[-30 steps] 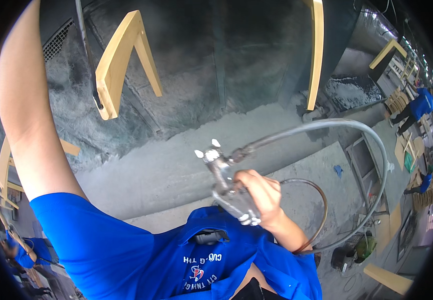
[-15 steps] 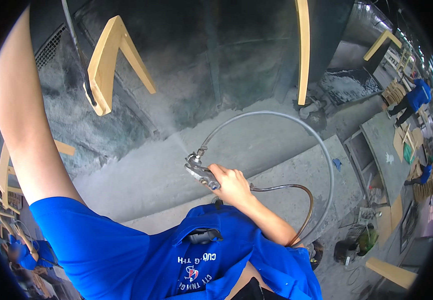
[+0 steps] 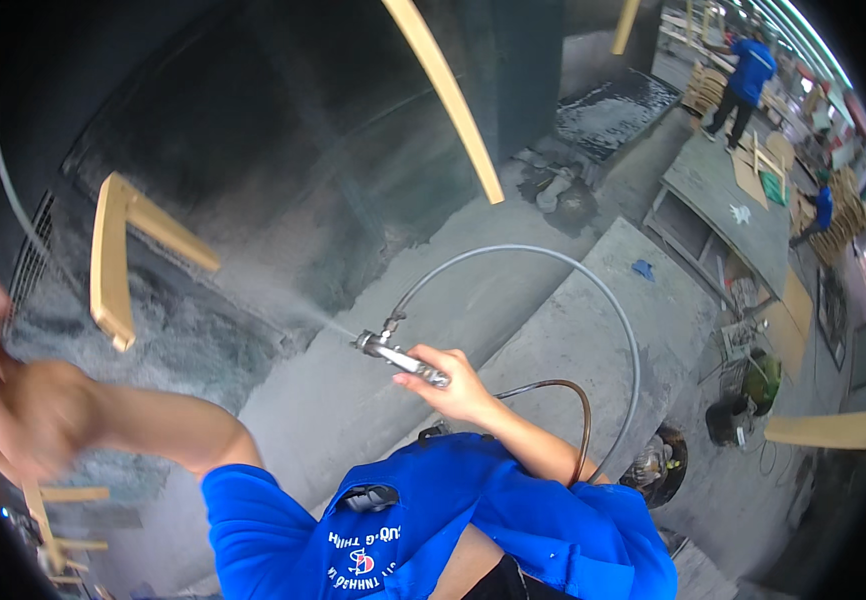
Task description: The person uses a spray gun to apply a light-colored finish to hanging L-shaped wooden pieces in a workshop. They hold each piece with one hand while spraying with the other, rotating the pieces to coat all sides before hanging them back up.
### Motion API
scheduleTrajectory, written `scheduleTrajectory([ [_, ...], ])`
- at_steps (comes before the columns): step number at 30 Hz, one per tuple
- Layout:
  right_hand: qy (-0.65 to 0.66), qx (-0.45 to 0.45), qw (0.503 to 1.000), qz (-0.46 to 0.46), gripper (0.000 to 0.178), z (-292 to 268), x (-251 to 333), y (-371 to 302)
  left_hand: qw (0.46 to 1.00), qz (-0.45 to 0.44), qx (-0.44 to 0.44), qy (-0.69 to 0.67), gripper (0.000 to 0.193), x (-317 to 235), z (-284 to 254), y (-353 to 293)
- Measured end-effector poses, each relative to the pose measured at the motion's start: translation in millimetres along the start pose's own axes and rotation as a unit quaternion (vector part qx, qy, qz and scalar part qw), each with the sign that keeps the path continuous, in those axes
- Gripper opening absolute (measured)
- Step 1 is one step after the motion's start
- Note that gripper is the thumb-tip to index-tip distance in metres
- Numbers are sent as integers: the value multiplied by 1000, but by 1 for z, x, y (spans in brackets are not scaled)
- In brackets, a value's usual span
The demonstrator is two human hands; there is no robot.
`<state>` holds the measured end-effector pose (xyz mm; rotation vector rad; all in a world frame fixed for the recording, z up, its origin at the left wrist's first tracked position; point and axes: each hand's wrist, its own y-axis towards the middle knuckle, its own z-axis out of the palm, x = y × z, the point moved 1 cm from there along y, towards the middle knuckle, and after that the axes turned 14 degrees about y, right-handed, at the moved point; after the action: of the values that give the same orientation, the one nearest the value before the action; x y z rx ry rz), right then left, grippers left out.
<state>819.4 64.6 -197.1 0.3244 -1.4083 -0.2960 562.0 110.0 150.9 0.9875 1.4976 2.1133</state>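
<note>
My right hand (image 3: pixel 458 385) grips a metal spray gun (image 3: pixel 393 357), and a fine mist fans from its nozzle toward the upper left. A grey hose (image 3: pixel 625 320) loops from the gun's front, and a darker brown hose (image 3: pixel 585 425) runs back along my forearm. At the left edge my left hand (image 3: pixel 33 405) is raised and smeared by motion; its fingers cannot be made out clearly. Nearest to it is an angled pale wooden part (image 3: pixel 110 265), hanging in the air beyond the mist.
Another long wooden piece (image 3: pixel 448 85) hangs at the top, and one more (image 3: pixel 828 429) at the right. A dark, dusty booth wall (image 3: pixel 253 190) stands ahead. To the right are a grey table (image 3: pixel 728 205), buckets (image 3: pixel 728 420) and a co-worker in blue (image 3: pixel 748 75).
My left arm has swung down from the upper left, bringing the hand into view. The whole view has turned, so the hanging wooden pieces sit further left. The gun still sprays.
</note>
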Motion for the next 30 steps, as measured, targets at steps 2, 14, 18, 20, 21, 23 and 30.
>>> scheduleTrajectory([
  [2,-19,-42,998,42,27,-25,1,-7,984,-9,-72,-160,40,-34,18,-57],
  [14,132,-429,891,64,42,-154,33,-105,216,-828,244,-456,83,-216,324,-419],
  [18,69,-481,874,16,46,-178,69,-119,144,-828,174,-513,79,-241,356,-435],
  [20,20,-478,878,-29,43,-185,85,-123,182,-820,199,-504,80,-243,345,-428],
  [21,-15,-472,880,-52,42,-187,93,-124,202,-816,212,-498,82,-243,335,-422],
  [23,-66,-450,886,-89,48,-190,105,-124,203,-793,246,-519,84,-244,303,-409],
  [30,-58,-397,889,-220,97,-186,120,-83,159,-749,285,-577,89,-235,189,-342],
])
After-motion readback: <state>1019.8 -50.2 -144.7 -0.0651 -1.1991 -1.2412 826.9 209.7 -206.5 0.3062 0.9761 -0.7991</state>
